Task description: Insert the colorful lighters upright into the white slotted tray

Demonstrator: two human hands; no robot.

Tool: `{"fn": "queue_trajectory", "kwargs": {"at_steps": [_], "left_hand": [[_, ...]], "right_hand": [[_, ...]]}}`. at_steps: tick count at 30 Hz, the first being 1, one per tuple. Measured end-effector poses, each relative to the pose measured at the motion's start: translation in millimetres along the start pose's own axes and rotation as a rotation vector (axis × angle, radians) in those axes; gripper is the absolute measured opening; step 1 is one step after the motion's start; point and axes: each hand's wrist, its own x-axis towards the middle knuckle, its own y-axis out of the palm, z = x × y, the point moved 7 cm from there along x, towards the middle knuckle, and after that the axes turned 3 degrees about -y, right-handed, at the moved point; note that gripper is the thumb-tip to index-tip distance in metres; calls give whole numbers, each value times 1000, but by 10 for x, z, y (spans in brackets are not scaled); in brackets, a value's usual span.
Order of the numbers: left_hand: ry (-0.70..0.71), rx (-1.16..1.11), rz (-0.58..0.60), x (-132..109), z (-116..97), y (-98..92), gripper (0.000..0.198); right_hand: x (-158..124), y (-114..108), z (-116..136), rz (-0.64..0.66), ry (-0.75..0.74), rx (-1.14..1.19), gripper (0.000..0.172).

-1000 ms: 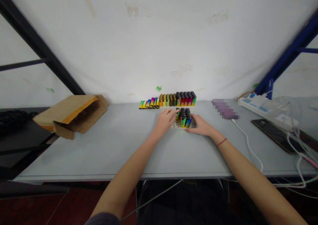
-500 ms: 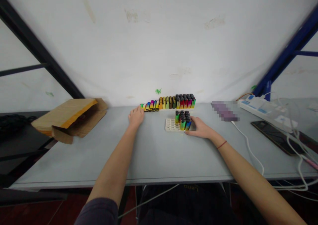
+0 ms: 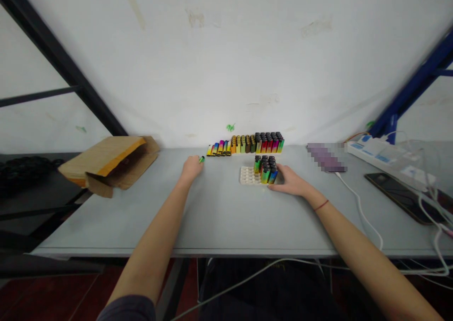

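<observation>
My left hand (image 3: pixel 192 167) is shut on a small lighter (image 3: pixel 201 159) with a green body, and most of the lighter is hidden in my fingers. Behind it, a long row of multicoloured lighters (image 3: pixel 245 144) stands and lies along the foot of the wall. A white moulded tray (image 3: pixel 247 175) with round sockets sits on the table, and a block of upright gradient lighters (image 3: pixel 266 169) fills its right part. My right hand (image 3: pixel 290 181) rests flat against the tray's right side, touching the lighters and gripping nothing.
The grey table (image 3: pixel 219 217) runs along a white wall. An opened cardboard mailer (image 3: pixel 109 163) lies at the left. To the right are a pixelated purple object (image 3: pixel 325 157), a power strip (image 3: pixel 384 158), a dark phone (image 3: pixel 399 198) and white cables.
My left hand has moved from the tray to the row's left end, and a green lighter from that end is now in it. My right hand stays by the tray.
</observation>
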Motion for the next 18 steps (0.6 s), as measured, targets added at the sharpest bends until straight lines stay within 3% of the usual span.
{"fn": "queue_trajectory", "kwargs": {"at_steps": [2,5,9,12,15,18], "left_hand": [[8,-88,24,-41,-25,1,21],[-24,-468,18,-187,-125,-5,18],[-59,-1140,298,-468,-533,194,18],[-53,-1439,435,-643,-867,262,18],[-53,-1567,452,-726,-1046,306,32],[-45,-1655,364,-736,-1081,353,53]], "right_hand": [[-2,-2,-14,-6,4,-7,83],[-6,-1,-30,-11,4,-8,82],[-9,-2,-29,-24,-7,6,81],[-11,1,-37,-30,-8,10,81],[-11,5,-53,-30,-7,4,79],[-11,7,-61,-27,-7,-2,78]]}}
